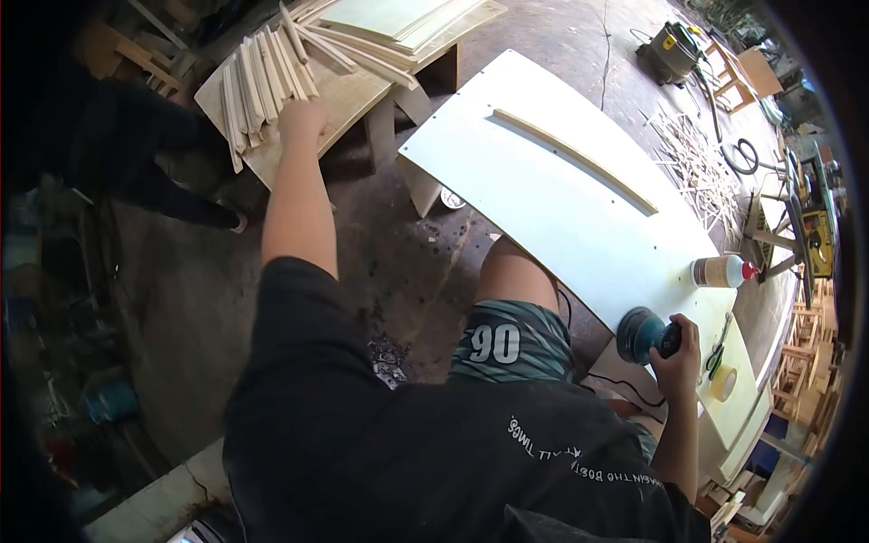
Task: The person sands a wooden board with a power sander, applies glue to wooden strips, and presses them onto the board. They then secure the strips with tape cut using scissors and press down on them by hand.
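Note:
My left hand (303, 119) reaches far out to a low wooden table (348, 98) and rests on a row of thin wooden strips (262, 77) lying side by side; whether its fingers grip one I cannot tell. My right hand (679, 355) is closed around a blue orbital sander (641, 333) that sits at the near edge of a large white board (543, 181). A single long wooden strip (575, 158) lies along the middle of that board.
A glue bottle with a red cap (724, 271) lies on the white board near the sander. A tape roll (722, 384) and pliers (720, 348) sit beyond my right hand. Flat panels (398, 20) are stacked on the low table. Wood offcuts (697, 167) litter the concrete floor.

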`<act>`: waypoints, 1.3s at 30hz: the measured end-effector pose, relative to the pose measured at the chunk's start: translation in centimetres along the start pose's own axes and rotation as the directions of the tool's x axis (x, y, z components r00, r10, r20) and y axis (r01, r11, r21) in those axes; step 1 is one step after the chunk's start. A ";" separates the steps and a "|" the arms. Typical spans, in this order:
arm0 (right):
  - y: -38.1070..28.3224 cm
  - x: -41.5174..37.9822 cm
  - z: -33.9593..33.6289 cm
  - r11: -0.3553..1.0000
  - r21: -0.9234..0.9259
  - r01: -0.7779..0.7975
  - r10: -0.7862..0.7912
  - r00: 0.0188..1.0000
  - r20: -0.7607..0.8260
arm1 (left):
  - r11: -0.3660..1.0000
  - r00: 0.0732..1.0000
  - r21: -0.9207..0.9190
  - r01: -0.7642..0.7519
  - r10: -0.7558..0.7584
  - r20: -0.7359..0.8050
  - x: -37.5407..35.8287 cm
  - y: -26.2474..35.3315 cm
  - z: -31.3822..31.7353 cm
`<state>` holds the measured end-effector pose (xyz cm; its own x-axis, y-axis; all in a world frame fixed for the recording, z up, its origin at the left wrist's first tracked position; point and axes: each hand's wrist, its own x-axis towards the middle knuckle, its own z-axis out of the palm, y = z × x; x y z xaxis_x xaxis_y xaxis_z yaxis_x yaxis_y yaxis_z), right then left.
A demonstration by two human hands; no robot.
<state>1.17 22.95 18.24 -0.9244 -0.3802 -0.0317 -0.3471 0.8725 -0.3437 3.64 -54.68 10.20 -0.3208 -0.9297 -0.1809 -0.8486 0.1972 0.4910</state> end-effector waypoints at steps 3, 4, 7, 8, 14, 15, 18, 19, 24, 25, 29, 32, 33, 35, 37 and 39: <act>-0.4 0.1 -0.3 1.000 0.013 -0.008 0.008 1.000 0.000 | 0.673 0.953 -0.678 0.295 -0.260 0.157 2.0 -4.1 3.5; -0.5 0.1 -0.3 1.000 0.011 -0.008 0.008 1.000 -0.001 | 0.436 0.946 -0.850 0.295 -0.258 0.196 2.3 -4.4 3.5; -0.1 0.1 -0.5 1.000 0.023 0.007 -0.008 1.000 0.009 | 0.257 0.934 -0.899 0.354 -0.138 0.329 6.4 -6.6 3.7; -0.1 0.2 -0.4 0.999 0.035 0.016 -0.016 1.000 0.009 | 0.266 0.931 -0.893 0.364 -0.144 0.337 7.3 -6.6 3.6; -0.4 0.1 -0.7 0.999 0.037 0.000 0.000 1.000 -0.010 | 0.027 0.950 -0.956 0.291 -0.126 0.286 7.0 -5.6 4.1; -0.6 0.1 -0.7 0.999 0.036 -0.006 0.006 1.000 -0.013 | -0.056 0.958 -0.960 0.273 -0.074 0.276 6.6 -5.2 4.2; -0.7 -0.1 -0.7 0.999 0.036 -0.024 0.025 1.000 -0.014 | -0.098 0.972 -0.972 0.215 -0.073 0.223 6.0 -4.2 5.2; -0.6 0.0 -0.7 0.999 0.038 -0.026 0.027 1.000 -0.008 | -0.099 0.974 -0.972 0.214 -0.049 0.219 5.9 -4.2 5.4; -0.4 0.0 -0.8 0.999 0.040 -0.034 0.034 0.999 0.008 | -0.170 0.950 -0.942 0.288 -0.076 0.304 4.0 -2.8 4.6; -0.5 0.1 -0.9 0.999 0.037 -0.038 0.037 0.999 0.011 | -0.147 0.947 -0.946 0.290 -0.101 0.306 3.7 -2.5 4.3; -0.6 0.1 -0.8 0.999 0.042 -0.035 0.035 0.999 0.001 | -0.090 0.940 -0.953 0.289 -0.163 0.300 3.7 -0.7 3.5; -0.5 0.1 -0.6 0.999 0.029 -0.045 0.045 0.999 0.002 | -0.137 0.952 -0.955 0.263 -0.125 0.280 3.8 0.7 2.9; -0.5 0.3 -0.6 0.999 0.031 -0.039 0.039 0.999 -0.002 | -0.164 0.958 -0.954 0.251 -0.099 0.269 3.7 1.5 2.7; -0.5 0.1 -0.7 0.998 0.036 -0.047 0.047 0.999 -0.011 | -0.245 0.967 -0.936 0.254 0.053 0.249 0.8 3.1 2.5; -0.1 0.3 -0.4 0.998 0.060 -0.011 0.013 0.999 -0.037 | -0.210 0.955 -0.936 0.282 0.154 0.253 -5.5 5.4 2.5; -0.1 0.2 -0.6 0.998 0.043 -0.042 0.043 0.999 -0.026 | -0.053 0.929 -0.945 0.323 0.207 0.307 -14.7 7.1 3.5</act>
<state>0.94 22.99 18.84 -0.9422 -0.3342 -0.0223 -0.3009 0.8738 -0.3820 0.83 -38.55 13.35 -0.6029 -0.7275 -0.3275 0.3384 -0.6049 0.7208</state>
